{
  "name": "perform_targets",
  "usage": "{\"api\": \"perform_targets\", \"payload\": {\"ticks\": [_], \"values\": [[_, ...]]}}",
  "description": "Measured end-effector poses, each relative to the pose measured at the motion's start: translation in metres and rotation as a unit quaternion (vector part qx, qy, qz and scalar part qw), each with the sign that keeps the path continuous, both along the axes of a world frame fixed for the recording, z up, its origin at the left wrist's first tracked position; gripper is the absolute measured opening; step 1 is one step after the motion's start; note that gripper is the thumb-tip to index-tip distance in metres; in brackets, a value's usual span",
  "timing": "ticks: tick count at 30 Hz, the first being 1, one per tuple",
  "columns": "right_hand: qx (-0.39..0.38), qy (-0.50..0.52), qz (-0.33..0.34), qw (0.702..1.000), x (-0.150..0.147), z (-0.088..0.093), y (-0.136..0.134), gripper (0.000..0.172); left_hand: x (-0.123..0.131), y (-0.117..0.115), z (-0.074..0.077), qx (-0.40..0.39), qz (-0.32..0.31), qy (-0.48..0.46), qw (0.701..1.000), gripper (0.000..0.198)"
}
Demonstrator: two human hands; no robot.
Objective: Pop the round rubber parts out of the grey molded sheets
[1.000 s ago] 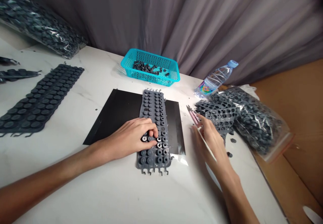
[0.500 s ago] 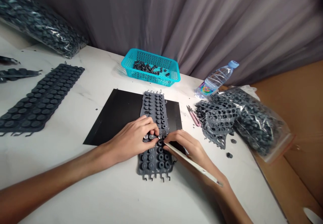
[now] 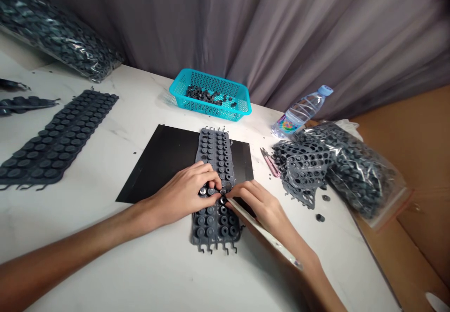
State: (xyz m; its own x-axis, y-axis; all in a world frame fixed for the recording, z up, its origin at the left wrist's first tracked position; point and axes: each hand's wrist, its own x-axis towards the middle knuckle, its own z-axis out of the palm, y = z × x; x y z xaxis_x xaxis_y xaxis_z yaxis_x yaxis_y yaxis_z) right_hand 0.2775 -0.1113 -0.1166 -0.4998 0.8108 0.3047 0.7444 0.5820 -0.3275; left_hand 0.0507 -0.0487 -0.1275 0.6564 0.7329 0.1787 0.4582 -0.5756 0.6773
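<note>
A grey rubber sheet of round button parts (image 3: 216, 155) lies lengthwise on a black mat (image 3: 165, 155). My left hand (image 3: 186, 192) rests on the sheet's middle with its fingers curled and pressing the parts there. My right hand (image 3: 262, 204) is closed on a thin white stick tool (image 3: 263, 232), whose tip touches the sheet right beside my left fingertips. Several small loose grey parts fill a teal basket (image 3: 242, 108) behind the mat.
Dark rubber sheets (image 3: 58, 136) lie at the left, with a bagged stack (image 3: 52, 33) behind. At the right are emptied perforated sheets (image 3: 302, 164), a plastic bag of parts (image 3: 358, 171), a water bottle (image 3: 302, 110), pink snips (image 3: 270, 162), and loose parts (image 3: 319, 217). A brown surface borders the table.
My right hand has come from beside the perforated sheets over to the grey sheet, bringing the stick's tip against my left fingertips. My left hand has stayed put.
</note>
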Motion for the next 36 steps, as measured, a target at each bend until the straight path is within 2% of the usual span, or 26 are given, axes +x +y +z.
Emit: {"api": "perform_targets", "payload": {"ticks": [7, 11, 14, 16, 17, 20, 21, 25, 28, 30, 32, 36], "values": [[0.103, -0.087, 0.016, 0.991, -0.003, -0.007, -0.003, 0.018, 0.0, 0.0, 0.0, 0.0, 0.001, -0.002, 1.0, 0.005], [0.105, -0.115, 0.024, 0.988, -0.009, -0.006, -0.007, 0.019, 0.001, 0.001, 0.0, -0.003, 0.001, -0.003, 1.0, 0.005], [0.095, -0.133, 0.005, 0.987, -0.015, -0.009, -0.009, 0.021, 0.001, 0.001, 0.0, 0.0, -0.001, 0.003, 1.0, 0.005], [0.089, -0.112, -0.05, 0.988, -0.015, -0.012, -0.007, 0.023, 0.001, 0.001, -0.001, 0.004, -0.002, 0.009, 1.0, 0.005], [0.091, -0.094, -0.101, 0.986, -0.012, -0.013, -0.006, 0.024, 0.001, 0.001, -0.002, 0.004, -0.004, 0.014, 1.0, 0.005], [0.079, -0.064, -0.292, 0.951, 0.013, -0.012, -0.003, 0.029, 0.0, 0.001, -0.002, -0.002, -0.015, 0.026, 1.0, 0.005], [0.054, -0.076, -0.315, 0.945, 0.024, -0.01, -0.003, 0.029, -0.001, 0.001, -0.001, -0.006, -0.02, 0.028, 0.999, 0.005], [0.006, -0.048, -0.314, 0.948, 0.055, -0.002, -0.004, 0.032, -0.002, 0.0, 0.004, -0.013, -0.035, 0.028, 0.999, 0.005], [-0.04, 0.032, -0.289, 0.956, 0.046, 0.005, -0.004, 0.04, -0.002, -0.001, 0.008, -0.018, -0.045, 0.023, 0.999, 0.003], [-0.093, 0.096, -0.228, 0.964, 0.029, 0.009, -0.005, 0.038, -0.002, -0.001, 0.01, -0.023, -0.046, 0.02, 0.998, 0.004], [-0.129, 0.14, -0.153, 0.97, 0.012, 0.011, -0.006, 0.026, -0.003, -0.001, 0.01, -0.018, -0.028, 0.016, 0.999, 0.006], [-0.111, 0.138, -0.034, 0.984, -0.001, 0.008, -0.005, 0.01, -0.002, 0.002, 0.006, 0.015, 0.009, 0.02, 1.0, 0.002]]}}
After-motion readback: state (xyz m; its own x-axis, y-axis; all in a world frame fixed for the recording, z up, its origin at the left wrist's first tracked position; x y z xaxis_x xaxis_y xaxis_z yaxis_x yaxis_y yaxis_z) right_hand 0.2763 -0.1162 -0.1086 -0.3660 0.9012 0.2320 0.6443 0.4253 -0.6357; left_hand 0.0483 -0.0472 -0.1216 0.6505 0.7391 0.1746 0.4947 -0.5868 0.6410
